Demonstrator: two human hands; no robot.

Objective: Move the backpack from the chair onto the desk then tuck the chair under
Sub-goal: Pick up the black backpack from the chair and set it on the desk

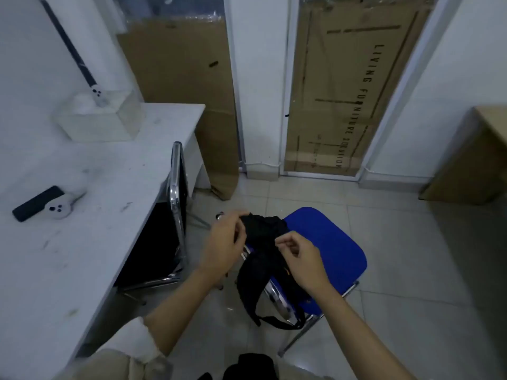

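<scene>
- The black backpack (267, 259) hangs over the back of the blue chair (333, 250), straps dangling (floor below).
- Left hand (223, 244) and right hand (300, 259) each pinch its top fabric.
- The white counter (96, 215) stands just left.

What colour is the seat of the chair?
Bright blue: the chair seat shows best in the head view.

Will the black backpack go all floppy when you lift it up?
Probably floppy: the backpack sags over the blue chair, its straps dangling. It looks flat, so likely light. Both hands, left hand and right hand, pinch its top, which should limit swinging.
</scene>
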